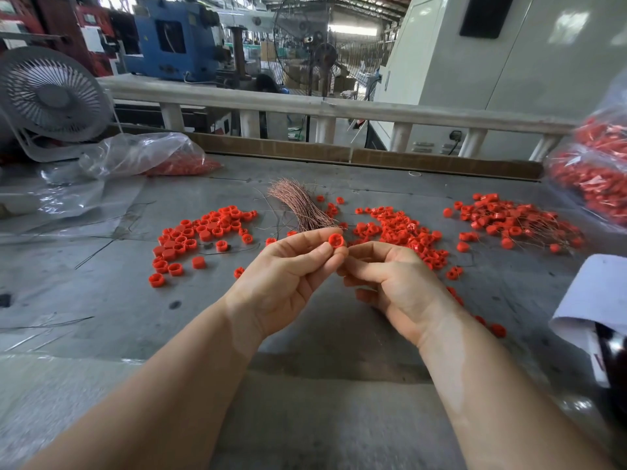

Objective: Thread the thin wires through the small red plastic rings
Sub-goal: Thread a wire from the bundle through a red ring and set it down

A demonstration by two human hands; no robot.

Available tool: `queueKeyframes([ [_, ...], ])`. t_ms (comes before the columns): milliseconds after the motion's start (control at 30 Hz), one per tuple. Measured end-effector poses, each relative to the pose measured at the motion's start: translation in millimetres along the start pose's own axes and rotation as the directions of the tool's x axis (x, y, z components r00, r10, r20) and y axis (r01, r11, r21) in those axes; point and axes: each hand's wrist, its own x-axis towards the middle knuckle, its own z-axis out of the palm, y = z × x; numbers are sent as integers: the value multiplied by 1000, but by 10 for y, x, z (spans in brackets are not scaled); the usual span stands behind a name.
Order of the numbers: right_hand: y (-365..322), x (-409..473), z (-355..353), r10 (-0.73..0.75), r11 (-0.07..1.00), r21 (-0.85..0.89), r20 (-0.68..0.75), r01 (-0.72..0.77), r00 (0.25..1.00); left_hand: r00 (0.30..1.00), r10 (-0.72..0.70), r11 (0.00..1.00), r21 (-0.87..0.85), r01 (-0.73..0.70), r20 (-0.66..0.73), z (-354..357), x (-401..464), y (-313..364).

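Red plastic is what the left hand [291, 266] holds: one small ring [336, 240] pinched between thumb and fingertips, raised above the grey table [101, 300]. The right hand [390, 283] sits just beside it, fingers curled toward the ring; whether it pinches a wire is too fine to tell. To do this step well, the person should probably keep the ring steady with its opening facing the right fingertips and feed the wire end straight through (a bent tip would likely snag). Behind the hands lies a bundle of copper wires [298, 205], with loose rings [200, 235] to the left and more rings [400, 232] to the right. Plastic bags of rings [597, 178] sit at the far right, a small fan [51, 96] at the far left, and factory machinery beyond a pale railing [305, 105].
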Motion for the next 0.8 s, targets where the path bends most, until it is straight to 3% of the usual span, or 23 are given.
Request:
queueKeyframes([
  [367, 14, -2, -3, 34, 999, 12, -9, -34, 999, 1000, -9, 1000, -5, 9, 3, -1, -9, 1],
  [533, 28, 4, 17, 3, 997, -83, -20, -4, 1000, 999, 7, 1000, -6, -8, -53, 3, -1, 6],
  [633, 46, 38, -21, -112, 985, -148, -184, 86, 977, 992, 24, 1000, 2, -24, -124, -21, 21, 1],
  [733, 80, 90, -101, -248, 944, -302, -391, 131, 886, 986, 38, 999, 15, -36, -162, -41, 43, -10],
  [800, 105, 116, -124, -321, 893, -433, -430, 119, 844, 984, 42, 999, 24, -39, -174, -50, 52, -14],
])
